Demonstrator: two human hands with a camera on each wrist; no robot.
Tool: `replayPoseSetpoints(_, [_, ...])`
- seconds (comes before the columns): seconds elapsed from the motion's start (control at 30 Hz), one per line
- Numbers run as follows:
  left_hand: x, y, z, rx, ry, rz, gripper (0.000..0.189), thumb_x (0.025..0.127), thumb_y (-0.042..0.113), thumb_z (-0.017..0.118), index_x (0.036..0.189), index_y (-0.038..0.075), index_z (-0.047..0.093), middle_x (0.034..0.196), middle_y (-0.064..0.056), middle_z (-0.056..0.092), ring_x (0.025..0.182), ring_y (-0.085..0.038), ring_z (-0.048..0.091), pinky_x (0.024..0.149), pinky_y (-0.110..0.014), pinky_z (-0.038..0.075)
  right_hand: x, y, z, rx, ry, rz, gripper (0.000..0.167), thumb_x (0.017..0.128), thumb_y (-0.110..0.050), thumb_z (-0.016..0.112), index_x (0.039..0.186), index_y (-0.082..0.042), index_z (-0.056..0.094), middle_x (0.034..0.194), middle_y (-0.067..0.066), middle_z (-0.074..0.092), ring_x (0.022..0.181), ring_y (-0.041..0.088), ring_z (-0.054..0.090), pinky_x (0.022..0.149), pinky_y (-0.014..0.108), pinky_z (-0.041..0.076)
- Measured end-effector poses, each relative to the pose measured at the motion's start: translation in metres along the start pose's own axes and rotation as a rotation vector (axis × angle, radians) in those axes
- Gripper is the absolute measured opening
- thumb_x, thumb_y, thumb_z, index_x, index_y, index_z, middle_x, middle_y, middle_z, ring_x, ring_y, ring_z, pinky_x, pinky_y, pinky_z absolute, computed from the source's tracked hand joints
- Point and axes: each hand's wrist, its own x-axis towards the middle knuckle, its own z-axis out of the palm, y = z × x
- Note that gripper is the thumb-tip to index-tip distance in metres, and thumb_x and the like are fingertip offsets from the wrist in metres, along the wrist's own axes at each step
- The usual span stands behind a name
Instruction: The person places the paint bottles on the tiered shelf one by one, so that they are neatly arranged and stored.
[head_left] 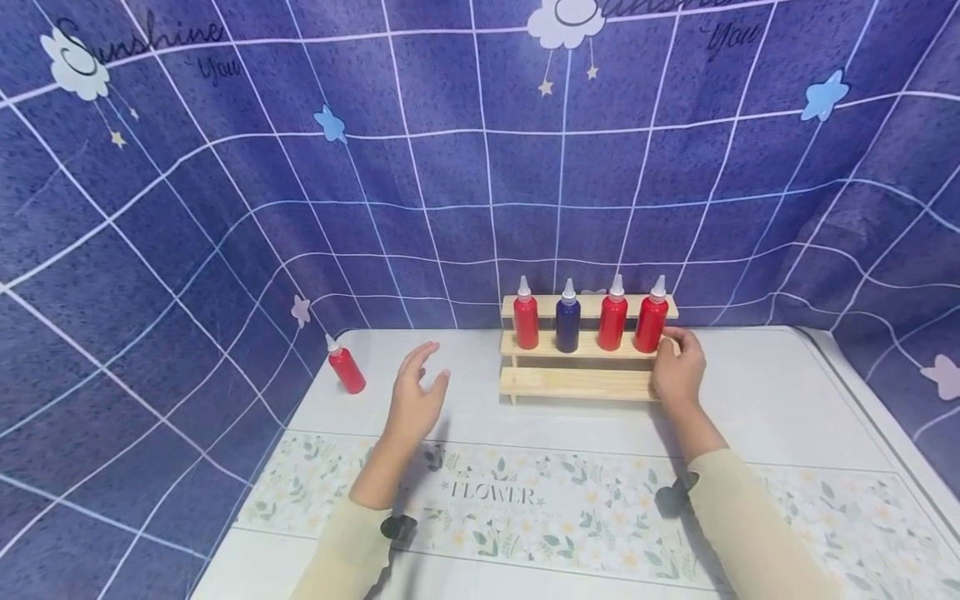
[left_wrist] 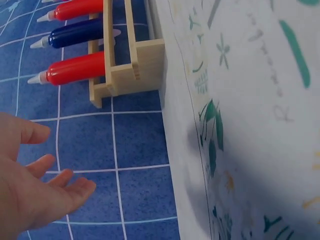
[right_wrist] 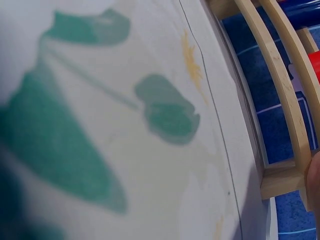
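Note:
A tiered wooden rack [head_left: 585, 382] stands toward the back of the table. Along its middle step are upright squeeze bottles with white nozzle tips: a left red bottle [head_left: 527, 323], a dark blue bottle [head_left: 567, 325], another red bottle [head_left: 612, 323] and a rightmost red bottle [head_left: 651, 325]. My right hand [head_left: 681, 371] grips the rack's right end, its thumb close beside the rightmost bottle. In the right wrist view only a finger [right_wrist: 314, 187] shows at the rack's end. My left hand [head_left: 416, 404] is held over the table, fingers spread, holding nothing, left of the rack.
A separate red bottle [head_left: 347, 371] stands on the table at the far left. A floral printed band [head_left: 495, 508] runs across the white table [head_left: 450, 417]. Behind and to both sides hangs a blue gridded curtain [head_left: 420, 208].

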Motion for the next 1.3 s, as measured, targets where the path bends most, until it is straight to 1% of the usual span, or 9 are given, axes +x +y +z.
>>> replayPoseSetpoints(0.2, [0.002, -0.004, -0.009, 0.006, 0.027, -0.022, 0.052, 0.101, 0.010, 0.065, 0.151, 0.008, 0.053, 0.163, -0.014, 0.046, 0.155, -0.034, 0.041, 0.128, -0.053, 0.039, -0.001, 0.000, 0.002, -0.001, -0.010, 0.008, 0.033, 0.101, -0.003, 0.046, 0.128, 0.007, 0.063, 0.142, 0.026, 0.064, 0.152, 0.036, 0.047, 0.132, 0.048, 0.032])
replayPoseSetpoints(0.3, [0.003, -0.007, -0.015, 0.006, 0.049, -0.034, 0.051, 0.100, 0.010, 0.066, 0.150, 0.010, 0.055, 0.162, -0.012, 0.047, 0.154, -0.035, 0.043, 0.127, -0.054, 0.040, -0.001, 0.000, 0.004, -0.012, -0.013, 0.010, 0.033, 0.101, -0.005, 0.046, 0.128, 0.006, 0.063, 0.143, 0.025, 0.063, 0.152, 0.036, 0.048, 0.132, 0.047, 0.033])
replayPoseSetpoints(0.47, [0.005, -0.010, -0.023, 0.007, 0.081, -0.030, 0.051, 0.100, 0.010, 0.066, 0.150, 0.009, 0.055, 0.161, -0.013, 0.049, 0.152, -0.036, 0.044, 0.126, -0.056, 0.041, -0.001, -0.001, 0.004, -0.011, -0.013, 0.013, 0.033, 0.102, -0.006, 0.046, 0.128, 0.005, 0.063, 0.144, 0.024, 0.063, 0.153, 0.036, 0.047, 0.133, 0.048, 0.032])
replayPoseSetpoints(0.67, [0.005, -0.010, -0.031, 0.011, 0.090, -0.057, 0.051, 0.101, 0.011, 0.066, 0.151, 0.010, 0.053, 0.161, -0.015, 0.048, 0.153, -0.036, 0.044, 0.125, -0.056, 0.041, -0.001, 0.002, 0.004, -0.009, -0.007, 0.009, 0.033, 0.102, -0.005, 0.046, 0.128, 0.006, 0.063, 0.142, 0.025, 0.064, 0.152, 0.036, 0.048, 0.132, 0.047, 0.033])
replayPoseSetpoints(0.8, [0.005, -0.012, -0.034, -0.001, 0.097, -0.070, 0.051, 0.102, 0.012, 0.065, 0.151, 0.009, 0.053, 0.160, -0.016, 0.048, 0.153, -0.038, 0.043, 0.125, -0.057, 0.042, -0.001, 0.003, 0.003, -0.019, -0.012, 0.011, 0.033, 0.102, -0.006, 0.046, 0.129, 0.005, 0.062, 0.142, 0.025, 0.063, 0.152, 0.036, 0.048, 0.132, 0.048, 0.032])
replayPoseSetpoints(1.0, [0.007, -0.015, -0.038, -0.044, 0.123, -0.083, 0.050, 0.101, 0.010, 0.065, 0.150, 0.007, 0.053, 0.158, -0.018, 0.048, 0.152, -0.039, 0.044, 0.124, -0.058, 0.042, 0.001, 0.000, 0.002, -0.018, -0.011, 0.010, 0.033, 0.102, -0.006, 0.046, 0.129, 0.005, 0.063, 0.143, 0.024, 0.063, 0.152, 0.035, 0.048, 0.132, 0.047, 0.033])
replayPoseSetpoints(1.13, [0.009, -0.018, -0.041, -0.066, 0.158, -0.100, 0.050, 0.100, 0.009, 0.065, 0.149, 0.006, 0.054, 0.157, -0.020, 0.049, 0.150, -0.041, 0.045, 0.124, -0.059, 0.042, 0.001, -0.001, 0.000, -0.013, -0.011, 0.017, 0.033, 0.102, -0.005, 0.045, 0.129, 0.005, 0.062, 0.143, 0.024, 0.063, 0.152, 0.035, 0.048, 0.132, 0.046, 0.033])
replayPoseSetpoints(1.3, [0.009, -0.025, -0.047, -0.087, 0.226, -0.102, 0.047, 0.099, 0.005, 0.065, 0.146, 0.003, 0.056, 0.155, -0.021, 0.052, 0.147, -0.043, 0.049, 0.122, -0.060, 0.043, 0.000, -0.002, -0.001, -0.016, -0.022, 0.025, 0.034, 0.103, -0.006, 0.044, 0.130, 0.005, 0.061, 0.147, 0.024, 0.061, 0.154, 0.035, 0.046, 0.133, 0.047, 0.032])
